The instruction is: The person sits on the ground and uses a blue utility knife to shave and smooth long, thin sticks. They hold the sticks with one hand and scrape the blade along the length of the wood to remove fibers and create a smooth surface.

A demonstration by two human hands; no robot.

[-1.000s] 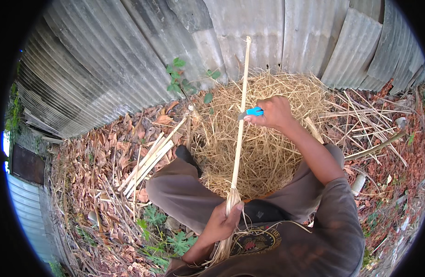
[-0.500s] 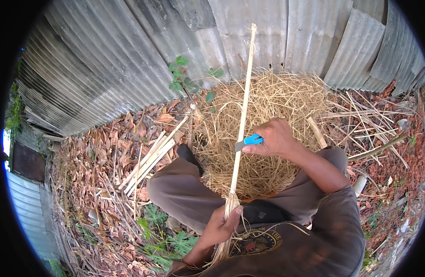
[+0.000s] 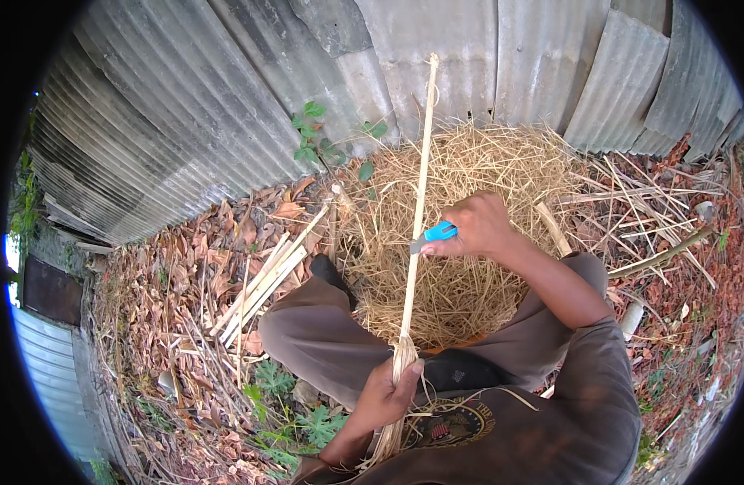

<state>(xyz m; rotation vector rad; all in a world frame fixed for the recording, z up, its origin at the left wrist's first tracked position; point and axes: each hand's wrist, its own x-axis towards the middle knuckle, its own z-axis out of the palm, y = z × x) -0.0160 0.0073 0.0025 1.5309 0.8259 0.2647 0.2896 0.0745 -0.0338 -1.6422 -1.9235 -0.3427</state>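
Note:
A long, pale wooden stick rises from my lap and points away toward the metal sheets. Frayed, straw-like fibres hang in a bundle around its near end. My left hand is wrapped round that bundle, low in front of my shirt. Farther up, my right hand grips a blue-handled utility knife. Its grey blade lies across the stick, about midway along, and appears to touch it.
A large heap of dry shavings spreads between my legs and the corrugated metal fence. Split wooden strips lie on dry leaves at left. Thin sticks are scattered at right. Small green plants grow near my left arm.
The knife has shifted slightly up the stick, with its blade at a changed angle. The stick's far tip has moved a little left and lower. My left hand keeps its place.

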